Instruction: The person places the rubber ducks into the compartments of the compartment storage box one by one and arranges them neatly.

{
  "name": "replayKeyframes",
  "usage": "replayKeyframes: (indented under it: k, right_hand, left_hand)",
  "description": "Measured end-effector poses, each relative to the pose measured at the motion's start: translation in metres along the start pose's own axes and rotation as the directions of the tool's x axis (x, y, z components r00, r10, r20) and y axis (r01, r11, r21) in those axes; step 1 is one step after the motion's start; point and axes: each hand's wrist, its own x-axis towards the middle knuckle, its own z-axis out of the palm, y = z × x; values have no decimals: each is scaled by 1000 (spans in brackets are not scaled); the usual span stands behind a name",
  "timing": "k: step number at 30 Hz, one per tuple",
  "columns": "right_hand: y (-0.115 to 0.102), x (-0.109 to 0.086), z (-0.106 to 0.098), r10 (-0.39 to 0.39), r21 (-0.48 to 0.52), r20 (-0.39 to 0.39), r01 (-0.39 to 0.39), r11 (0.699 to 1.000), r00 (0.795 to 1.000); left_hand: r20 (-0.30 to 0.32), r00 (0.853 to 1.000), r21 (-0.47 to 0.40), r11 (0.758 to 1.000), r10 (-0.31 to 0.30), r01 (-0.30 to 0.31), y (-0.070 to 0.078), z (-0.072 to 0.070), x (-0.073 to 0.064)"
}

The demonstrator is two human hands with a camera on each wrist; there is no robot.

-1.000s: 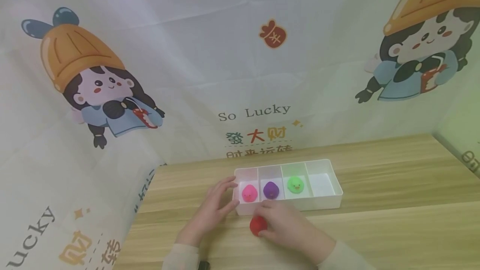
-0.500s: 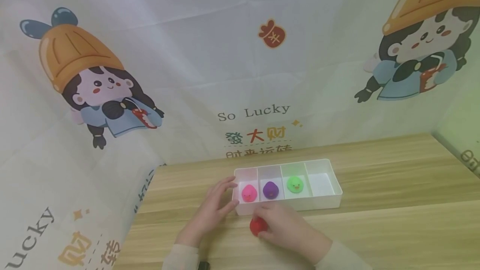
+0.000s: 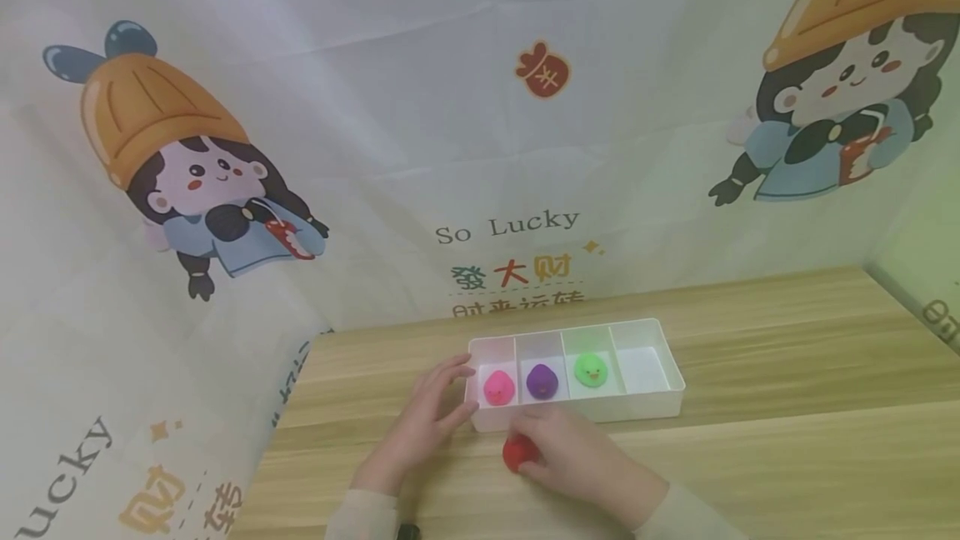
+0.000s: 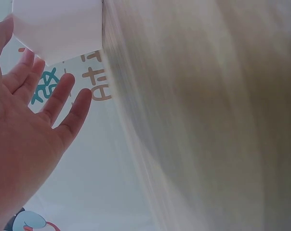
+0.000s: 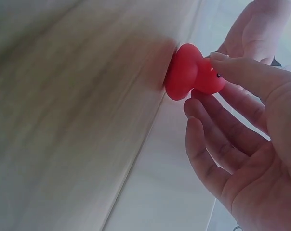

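Note:
A red rubber duck (image 5: 184, 72) sits on the table in front of the tray. My right hand (image 3: 573, 452) pinches its head between thumb and fingers, partly covering it in the head view. My left hand (image 3: 420, 423) is at the left end of a white tray (image 3: 577, 415), thumb and fingers spread and touching or very near its end wall. The tray has compartments in a row. From the left they hold a pink duck (image 3: 498, 388), a purple duck (image 3: 542, 382) and a green duck (image 3: 591, 370); the rightmost shows only its white floor.
The wooden table (image 3: 787, 357) extends to both sides of the tray. Behind it hangs a pale printed cloth (image 3: 390, 123) with cartoon figures and lettering. A small black object (image 3: 408, 532) shows beside the left sleeve at the lower edge.
The right hand and the red duck have shifted very slightly to the right. The left hand, the tray and the ducks inside it stay as they were.

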Motion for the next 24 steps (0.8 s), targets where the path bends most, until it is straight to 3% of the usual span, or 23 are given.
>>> replayKeyframes:
  k: [24]
  right_hand:
    - [-2, -10, -24, -5, 31, -37, 6, 999, 999]
  left_hand:
    - [-13, 1000, 4, 1000, 15, -15, 1, 1, 0]
